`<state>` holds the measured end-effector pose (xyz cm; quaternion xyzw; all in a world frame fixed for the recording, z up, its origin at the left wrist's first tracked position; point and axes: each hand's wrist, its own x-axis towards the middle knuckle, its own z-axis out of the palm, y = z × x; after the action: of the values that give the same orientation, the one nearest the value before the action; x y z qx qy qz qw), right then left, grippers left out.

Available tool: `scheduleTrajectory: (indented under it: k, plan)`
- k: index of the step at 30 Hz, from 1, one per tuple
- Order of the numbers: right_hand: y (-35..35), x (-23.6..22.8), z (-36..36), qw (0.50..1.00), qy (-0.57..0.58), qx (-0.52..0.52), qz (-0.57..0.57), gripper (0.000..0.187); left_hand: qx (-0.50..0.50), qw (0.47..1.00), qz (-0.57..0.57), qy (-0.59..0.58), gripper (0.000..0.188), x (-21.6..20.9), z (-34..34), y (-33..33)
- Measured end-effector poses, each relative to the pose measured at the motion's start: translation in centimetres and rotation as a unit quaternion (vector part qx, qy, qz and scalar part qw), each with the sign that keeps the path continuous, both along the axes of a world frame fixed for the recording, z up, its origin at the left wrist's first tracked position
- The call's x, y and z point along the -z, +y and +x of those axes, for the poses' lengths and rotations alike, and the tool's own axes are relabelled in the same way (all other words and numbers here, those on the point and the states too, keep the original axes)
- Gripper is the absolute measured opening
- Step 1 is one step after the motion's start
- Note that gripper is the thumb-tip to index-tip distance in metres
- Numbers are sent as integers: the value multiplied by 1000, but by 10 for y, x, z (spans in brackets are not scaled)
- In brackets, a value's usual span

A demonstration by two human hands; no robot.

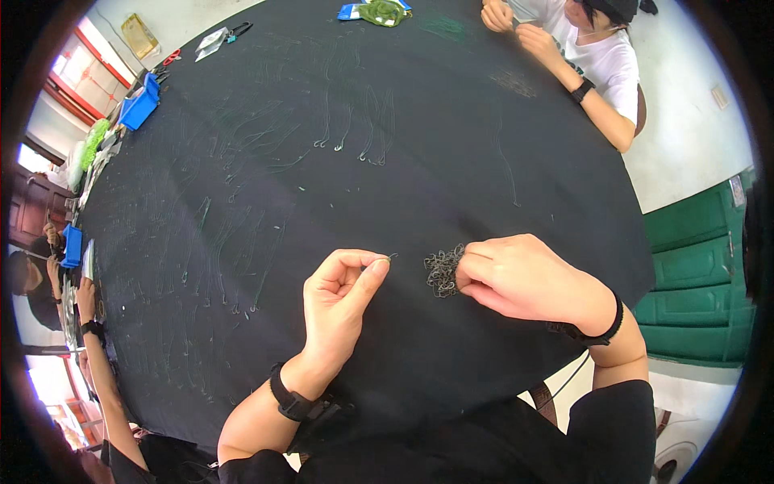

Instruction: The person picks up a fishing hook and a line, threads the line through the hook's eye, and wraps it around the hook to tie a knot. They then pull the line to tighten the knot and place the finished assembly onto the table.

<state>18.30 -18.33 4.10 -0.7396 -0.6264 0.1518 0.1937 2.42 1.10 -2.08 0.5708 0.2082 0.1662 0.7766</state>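
Hooks [443, 273] seemingly touch right grip [520, 276].

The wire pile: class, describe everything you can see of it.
The wire pile is a loose, tangled heap of many small, thin, curved grey pieces that look like metal, with a ragged outline. It lies on the black cloth, just left of the right hand, whose bunched fingers meet its right edge and hide part of it. Single pieces are too small to make out fully.
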Motion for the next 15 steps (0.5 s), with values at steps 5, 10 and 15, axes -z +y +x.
scheduleTrajectory:
  k: [5, 10, 15]
  plan:
    - [22, -7, -3, 991, 127, 6, 46, 8, 35, 999, -22, -29, 6, -1, 1, -4]
    - [38, 6, -7, 974, 219, 39, 47, 11, 59, 997, -44, -35, 8, 1, 0, -3]
    - [40, 12, -11, 956, 279, 53, 69, 12, 82, 995, -49, -42, 9, 2, -1, 0]
